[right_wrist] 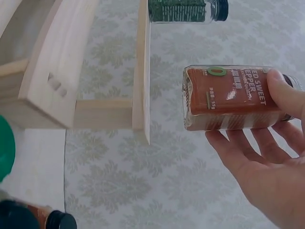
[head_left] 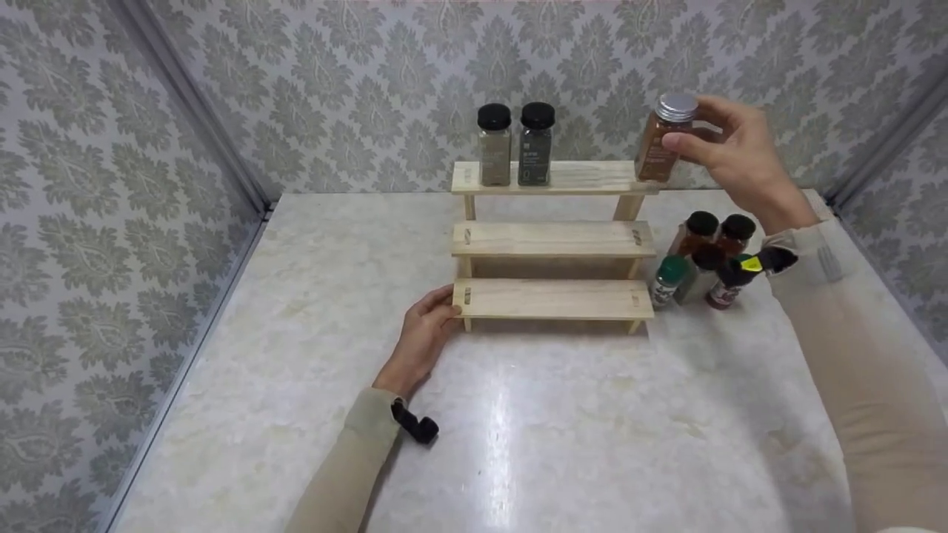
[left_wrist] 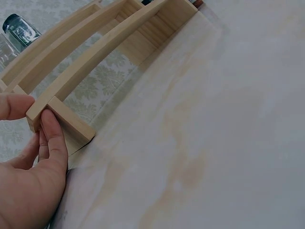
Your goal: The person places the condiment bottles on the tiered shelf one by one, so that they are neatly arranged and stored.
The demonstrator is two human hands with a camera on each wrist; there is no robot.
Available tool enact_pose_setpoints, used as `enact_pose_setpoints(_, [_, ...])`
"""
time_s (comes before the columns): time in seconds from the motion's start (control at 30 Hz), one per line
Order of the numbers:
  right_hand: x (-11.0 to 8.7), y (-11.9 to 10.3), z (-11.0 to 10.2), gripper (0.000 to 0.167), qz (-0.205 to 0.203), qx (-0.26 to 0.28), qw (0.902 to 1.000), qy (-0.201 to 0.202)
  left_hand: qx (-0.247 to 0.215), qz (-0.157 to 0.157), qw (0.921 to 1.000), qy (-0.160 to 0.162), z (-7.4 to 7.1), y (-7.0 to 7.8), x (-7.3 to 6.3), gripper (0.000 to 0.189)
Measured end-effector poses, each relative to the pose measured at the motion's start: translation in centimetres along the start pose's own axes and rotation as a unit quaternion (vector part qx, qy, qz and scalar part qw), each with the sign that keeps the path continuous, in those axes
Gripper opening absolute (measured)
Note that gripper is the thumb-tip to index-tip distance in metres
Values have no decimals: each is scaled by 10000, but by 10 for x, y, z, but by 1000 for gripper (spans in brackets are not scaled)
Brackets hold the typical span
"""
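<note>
My right hand (head_left: 740, 152) holds a spice jar (head_left: 658, 148) of red-brown powder with a silver lid, thumb on one side and fingers on the other. Its label reads "red sweet pepper" in the right wrist view, where the jar (right_wrist: 228, 98) shows a gap between its base and the top shelf board (right_wrist: 143, 71). With my left hand (head_left: 426, 329) I pinch the left end of the lowest step of a three-tier wooden rack (head_left: 552, 298); thumb and fingers grip the board's corner (left_wrist: 40, 112) in the left wrist view.
Two black-capped jars, one beige (head_left: 495, 148) and one dark green (head_left: 535, 148), stand on the top tier's left part. Right of the rack, several jars cluster on the marbled table (head_left: 333, 244), including a green-capped one (head_left: 669, 277). Patterned walls (head_left: 400, 74) enclose the table.
</note>
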State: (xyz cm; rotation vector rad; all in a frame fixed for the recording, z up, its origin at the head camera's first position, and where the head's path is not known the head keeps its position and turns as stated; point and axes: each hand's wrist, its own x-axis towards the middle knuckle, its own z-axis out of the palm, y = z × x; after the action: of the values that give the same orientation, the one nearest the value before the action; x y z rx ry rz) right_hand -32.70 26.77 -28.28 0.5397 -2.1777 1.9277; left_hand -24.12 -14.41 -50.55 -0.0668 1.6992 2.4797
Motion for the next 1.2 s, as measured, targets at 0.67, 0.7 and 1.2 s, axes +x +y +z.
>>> enact_pose_setpoints(0.67, [27, 9, 56, 46, 129, 206, 9994, -231, 117, -92, 9999, -5, -1, -1, 0, 57])
enact_pose_setpoints(0.7, [28, 11, 59, 47, 156, 211, 9994, -216, 122, -92, 9999, -3, -1, -1, 0, 57])
enact_pose_setpoints(1.2, [43, 33, 81, 47, 177, -111, 9997, -95, 43, -14, 10000, 21, -1, 0, -1, 58])
